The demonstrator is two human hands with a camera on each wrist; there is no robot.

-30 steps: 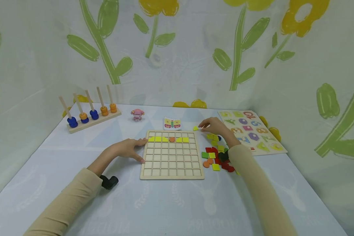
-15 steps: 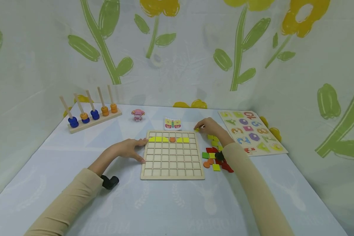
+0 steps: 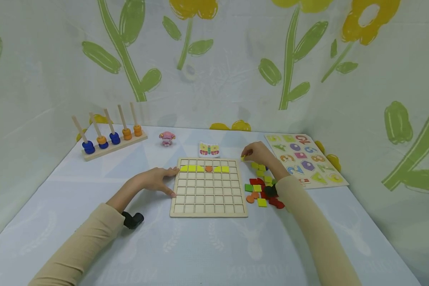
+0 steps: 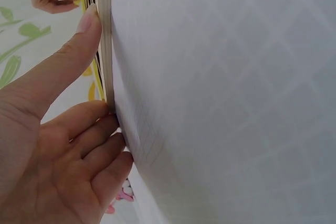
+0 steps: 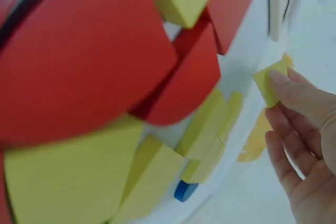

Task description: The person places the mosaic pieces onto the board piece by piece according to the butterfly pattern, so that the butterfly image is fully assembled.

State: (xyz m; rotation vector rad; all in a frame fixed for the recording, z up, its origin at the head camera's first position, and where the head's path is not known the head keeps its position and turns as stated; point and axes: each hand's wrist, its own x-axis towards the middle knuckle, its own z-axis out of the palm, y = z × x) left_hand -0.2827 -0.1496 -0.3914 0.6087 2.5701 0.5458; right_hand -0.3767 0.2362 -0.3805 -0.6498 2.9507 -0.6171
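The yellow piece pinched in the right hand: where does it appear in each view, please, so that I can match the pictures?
Head: yellow piece, right of centre, just beside the grid board's top right corner.
Left wrist: small, near the top left.
Right wrist: right side, slightly above mid-height.
Shared landmark: the right hand pinching it.
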